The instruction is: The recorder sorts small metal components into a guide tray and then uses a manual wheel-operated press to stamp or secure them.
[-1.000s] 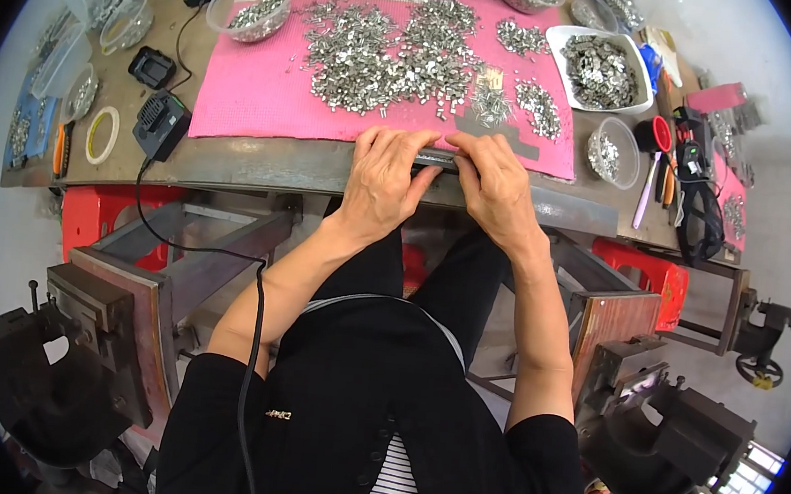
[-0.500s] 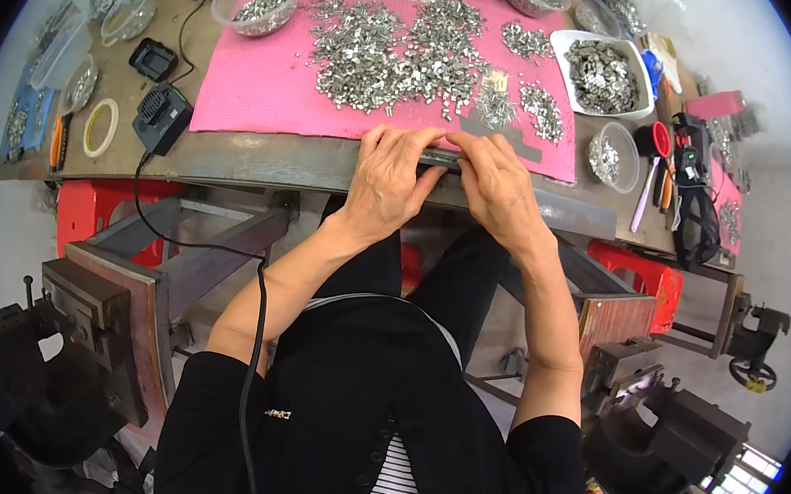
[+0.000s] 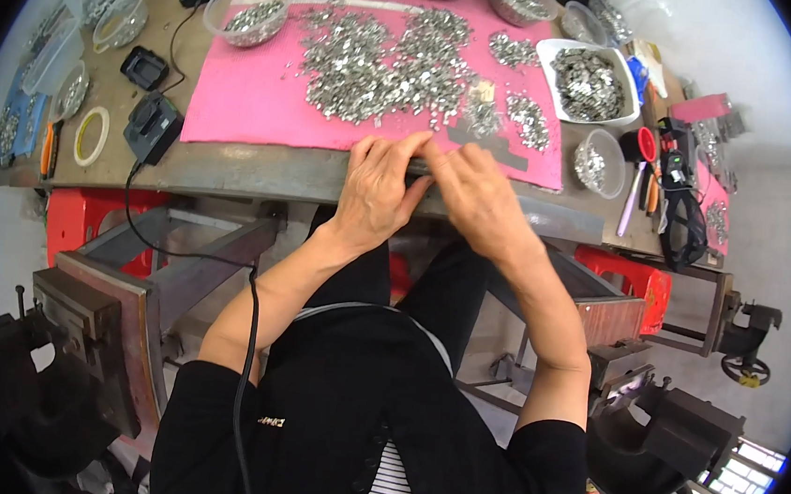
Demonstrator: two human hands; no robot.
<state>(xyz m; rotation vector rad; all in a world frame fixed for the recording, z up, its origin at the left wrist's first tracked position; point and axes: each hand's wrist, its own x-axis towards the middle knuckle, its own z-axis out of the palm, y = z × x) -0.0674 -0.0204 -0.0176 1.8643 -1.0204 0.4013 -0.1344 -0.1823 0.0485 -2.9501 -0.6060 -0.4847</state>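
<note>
At the front edge of the workbench, my left hand (image 3: 375,189) is closed, thumb and fingers pinching a dark narrow piece (image 3: 417,168), mostly covered by my fingers. My right hand (image 3: 477,196) meets it from the right, its fingertips bent over the piece and against my left fingertips. What those right fingers grip is hidden. Just beyond lies a pink mat (image 3: 238,106) with a wide spread of small silvery metal parts (image 3: 364,70). Smaller heaps lie at its right side, by a grey strip (image 3: 502,153) and thin pins (image 3: 482,115).
Round clear bowls (image 3: 246,22) of metal parts line the back. At right stand a white tray (image 3: 632,103), a small clear tub (image 3: 600,163) and tools. A charger (image 3: 153,127) with a black cable (image 3: 179,252) sits left, near a tape ring (image 3: 92,136). Vises (image 3: 88,324) flank me below.
My right hand has shifted left over the dark piece, so less of it shows. Both hands now sit closer together. The whole view has shifted slightly.
</note>
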